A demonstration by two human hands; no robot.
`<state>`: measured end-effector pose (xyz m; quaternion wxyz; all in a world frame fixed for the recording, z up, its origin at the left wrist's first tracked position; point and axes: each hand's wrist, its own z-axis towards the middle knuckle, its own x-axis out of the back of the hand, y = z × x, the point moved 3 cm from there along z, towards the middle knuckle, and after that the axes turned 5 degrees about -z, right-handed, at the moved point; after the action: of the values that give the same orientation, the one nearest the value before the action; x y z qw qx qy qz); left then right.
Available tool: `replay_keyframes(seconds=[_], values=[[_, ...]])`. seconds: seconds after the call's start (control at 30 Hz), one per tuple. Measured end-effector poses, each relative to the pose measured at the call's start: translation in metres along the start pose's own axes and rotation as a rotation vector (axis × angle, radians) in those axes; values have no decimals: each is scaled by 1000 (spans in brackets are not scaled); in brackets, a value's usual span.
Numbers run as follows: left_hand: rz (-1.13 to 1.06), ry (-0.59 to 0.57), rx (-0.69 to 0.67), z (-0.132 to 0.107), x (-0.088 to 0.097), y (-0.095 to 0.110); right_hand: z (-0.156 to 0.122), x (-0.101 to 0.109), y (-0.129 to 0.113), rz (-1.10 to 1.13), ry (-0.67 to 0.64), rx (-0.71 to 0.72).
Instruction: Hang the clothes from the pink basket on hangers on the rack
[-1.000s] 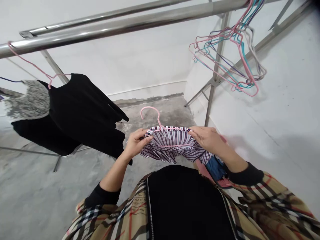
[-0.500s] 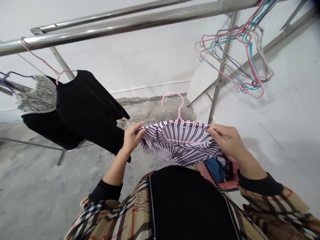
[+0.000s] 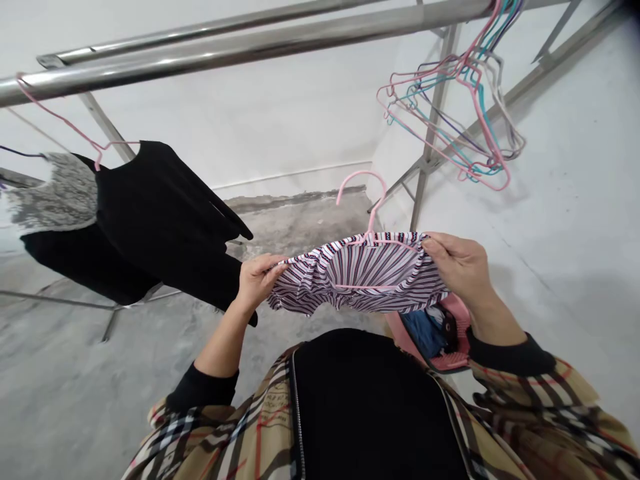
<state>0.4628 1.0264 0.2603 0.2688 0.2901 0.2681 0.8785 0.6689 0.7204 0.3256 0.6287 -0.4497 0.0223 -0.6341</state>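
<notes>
I hold a purple-and-white striped garment (image 3: 370,277) stretched over a pink hanger (image 3: 367,200) in front of my chest. My left hand (image 3: 257,280) pinches the garment's left edge, fingers closed on the cloth. My right hand (image 3: 457,263) grips its right edge together with the hanger's end. The hanger's hook points up toward the steel rail (image 3: 250,50) overhead.
On the rail at left a black top (image 3: 165,220) hangs on a pink hanger beside a grey knit piece (image 3: 55,193). Several empty coloured hangers (image 3: 450,113) hang at upper right. A pink basket (image 3: 445,333) with clothes stands on the floor by my right forearm. White walls close in behind and at right.
Both hands have spread apart and risen a little, pulling the striped garment wider over the hanger. The hook has lifted and swung right.
</notes>
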Motion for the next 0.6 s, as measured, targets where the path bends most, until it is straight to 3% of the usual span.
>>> replay_keyframes(seconds=[0.13, 0.3, 0.37, 0.47, 0.6], values=[[17, -108, -52, 4, -6, 7, 1, -6, -14, 33, -23, 49], [39, 52, 55, 8, 8, 2, 8, -6, -13, -124, -346, 139], [5, 115, 149, 8, 17, -3, 10, 2, -3, -176, -406, 88], [-57, 161, 264, 10, 30, -8, 7, 11, 5, -44, -477, -32], [-91, 227, 248, 21, 46, -12, -2, 14, -5, 282, -389, -278]])
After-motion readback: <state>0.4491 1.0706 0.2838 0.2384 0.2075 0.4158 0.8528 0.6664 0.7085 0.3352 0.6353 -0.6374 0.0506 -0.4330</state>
